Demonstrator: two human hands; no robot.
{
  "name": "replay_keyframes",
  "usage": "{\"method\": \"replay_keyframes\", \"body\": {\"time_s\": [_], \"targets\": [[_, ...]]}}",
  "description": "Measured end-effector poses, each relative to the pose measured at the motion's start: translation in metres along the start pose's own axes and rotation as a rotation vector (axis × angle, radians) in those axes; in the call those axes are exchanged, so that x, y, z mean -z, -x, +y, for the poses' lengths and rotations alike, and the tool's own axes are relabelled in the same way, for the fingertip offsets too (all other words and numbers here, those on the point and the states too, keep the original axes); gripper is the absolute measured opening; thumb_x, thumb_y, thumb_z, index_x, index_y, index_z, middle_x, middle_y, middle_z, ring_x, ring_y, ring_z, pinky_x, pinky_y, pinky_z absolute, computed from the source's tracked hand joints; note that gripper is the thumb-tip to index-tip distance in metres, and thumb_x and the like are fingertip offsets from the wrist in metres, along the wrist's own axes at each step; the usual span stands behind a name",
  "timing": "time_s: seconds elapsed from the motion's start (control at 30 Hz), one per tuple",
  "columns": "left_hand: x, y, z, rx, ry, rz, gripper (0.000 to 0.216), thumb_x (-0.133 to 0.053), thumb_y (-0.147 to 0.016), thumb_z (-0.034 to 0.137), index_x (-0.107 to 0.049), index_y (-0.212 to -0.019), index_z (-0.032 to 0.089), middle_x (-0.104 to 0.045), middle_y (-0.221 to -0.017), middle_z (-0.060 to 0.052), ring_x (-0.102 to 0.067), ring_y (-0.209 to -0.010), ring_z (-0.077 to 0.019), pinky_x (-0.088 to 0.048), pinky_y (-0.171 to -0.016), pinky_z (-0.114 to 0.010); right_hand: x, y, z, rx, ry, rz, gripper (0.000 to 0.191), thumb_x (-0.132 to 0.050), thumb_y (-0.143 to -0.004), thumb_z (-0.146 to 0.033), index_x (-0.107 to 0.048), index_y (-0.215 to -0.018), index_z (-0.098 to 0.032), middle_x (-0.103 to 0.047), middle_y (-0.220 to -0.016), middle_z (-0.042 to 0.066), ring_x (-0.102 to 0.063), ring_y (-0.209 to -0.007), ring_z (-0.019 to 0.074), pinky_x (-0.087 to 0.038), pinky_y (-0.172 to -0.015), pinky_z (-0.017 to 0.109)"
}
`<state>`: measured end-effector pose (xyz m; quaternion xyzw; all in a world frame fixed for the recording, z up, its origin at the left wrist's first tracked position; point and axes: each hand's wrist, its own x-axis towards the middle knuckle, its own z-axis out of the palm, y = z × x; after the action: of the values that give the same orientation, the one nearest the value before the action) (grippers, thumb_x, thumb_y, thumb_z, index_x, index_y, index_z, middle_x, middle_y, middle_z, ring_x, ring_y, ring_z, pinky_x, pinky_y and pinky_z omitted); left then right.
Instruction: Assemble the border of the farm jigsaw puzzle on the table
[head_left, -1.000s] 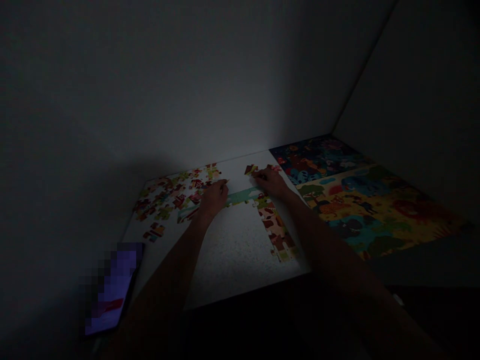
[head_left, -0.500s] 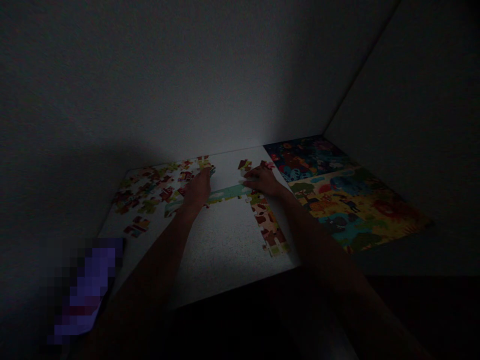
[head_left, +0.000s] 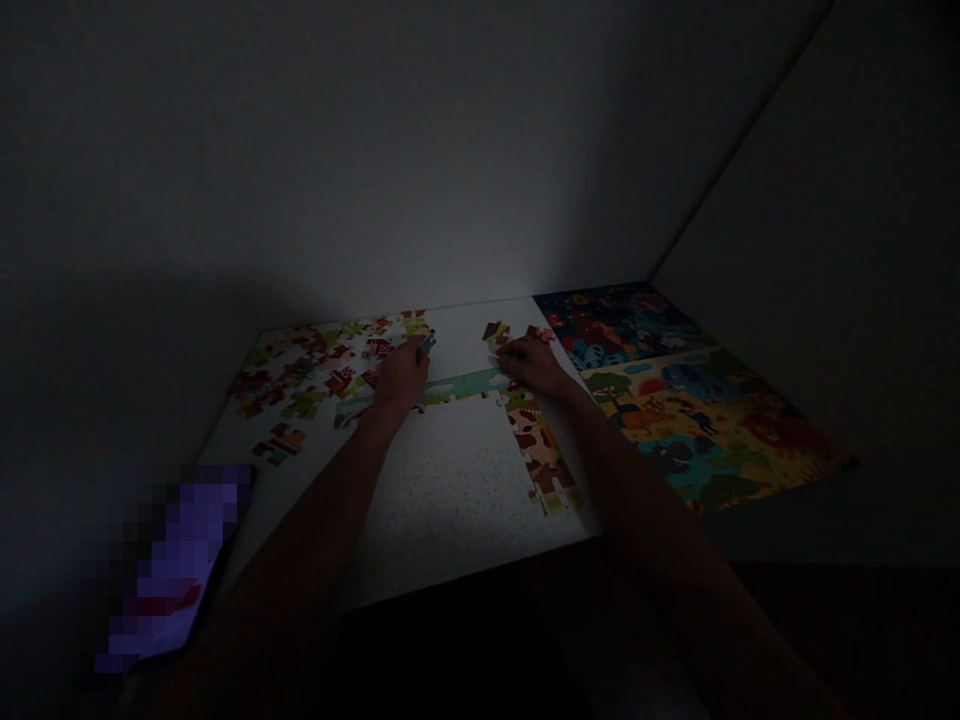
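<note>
The scene is very dark. On a white table [head_left: 450, 490] lies a partly joined jigsaw: a green strip of pieces [head_left: 465, 384] running left to right and a brown and green column [head_left: 541, 462] running toward me. My left hand [head_left: 401, 375] rests at the strip's left end, its fingertips on a small bluish piece [head_left: 427, 343] by the loose pile. My right hand [head_left: 534, 362] lies flat where strip and column meet, fingers touching loose pieces [head_left: 496, 332] behind. Whether either hand grips a piece is too dim to tell.
Several loose pieces [head_left: 307, 375] are scattered over the table's left part. A finished colourful animal puzzle [head_left: 697, 410] lies to the right. A lit, blurred screen [head_left: 169, 570] sits at the near left. Plain walls close in behind and at the right.
My left hand moved away from the green strip's middle, back and left to the edge of the loose pile. My right hand stayed put. The view shifted slightly.
</note>
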<state>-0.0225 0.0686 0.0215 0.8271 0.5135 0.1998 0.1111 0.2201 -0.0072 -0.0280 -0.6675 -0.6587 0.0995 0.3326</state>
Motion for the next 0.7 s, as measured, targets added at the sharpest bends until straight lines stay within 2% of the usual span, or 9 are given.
{"method": "replay_keyframes", "body": {"time_s": [0.17,0.3,0.4,0.57,0.7], "targets": [[0.009,0.016,-0.003,-0.075,0.021,0.046,0.04,-0.044,-0.091,0.013,-0.062,-0.127,0.015,-0.071,-0.117,-0.011,-0.068,-0.104,-0.0246,-0.05,-0.096,-0.036,-0.005,0.0,0.005,0.021,-0.006,0.045,0.019,-0.065,-0.084,-0.035,-0.073,-0.093,-0.02,-0.072,-0.096,0.008,-0.062,-0.093,0.0232,-0.045,-0.085,0.035],[0.015,0.046,-0.004,-0.182,0.025,0.064,0.037,-0.043,-0.093,0.018,-0.064,-0.124,0.015,-0.069,-0.121,-0.011,-0.067,-0.107,-0.0246,-0.05,-0.099,-0.039,-0.006,-0.001,0.008,0.024,-0.03,0.041,0.02,-0.065,-0.084,-0.035,-0.072,-0.092,-0.019,-0.071,-0.09,0.007,-0.062,-0.087,0.0214,-0.046,-0.079,0.032],[0.016,0.072,-0.002,-0.265,0.015,0.09,0.035,-0.044,-0.093,0.021,-0.065,-0.122,0.017,-0.071,-0.117,-0.009,-0.068,-0.104,-0.0236,-0.053,-0.094,-0.038,-0.006,-0.001,0.009,0.019,-0.066,0.048,0.019,-0.063,-0.084,-0.031,-0.072,-0.093,-0.017,-0.071,-0.089,0.007,-0.063,-0.084,0.021,-0.046,-0.077,0.032],[0.014,0.107,0.0,-0.427,0.004,0.164,0.032,-0.043,-0.094,0.019,-0.067,-0.115,0.02,-0.073,-0.111,-0.007,-0.068,-0.102,-0.0212,-0.054,-0.094,-0.036,-0.005,0.0,0.008,0.009,-0.087,0.046,0.018,-0.063,-0.084,-0.029,-0.073,-0.094,-0.018,-0.071,-0.093,0.007,-0.063,-0.088,0.0213,-0.048,-0.08,0.032],[0.014,0.128,-0.001,-0.502,-0.024,0.153,0.032,-0.043,-0.095,0.017,-0.066,-0.117,0.02,-0.072,-0.114,-0.006,-0.067,-0.104,-0.0204,-0.054,-0.095,-0.036,-0.004,-0.001,0.008,-0.003,-0.096,0.037,0.016,-0.063,-0.083,-0.026,-0.072,-0.093,-0.019,-0.072,-0.096,0.007,-0.063,-0.089,0.0211,-0.048,-0.082,0.033]]}}
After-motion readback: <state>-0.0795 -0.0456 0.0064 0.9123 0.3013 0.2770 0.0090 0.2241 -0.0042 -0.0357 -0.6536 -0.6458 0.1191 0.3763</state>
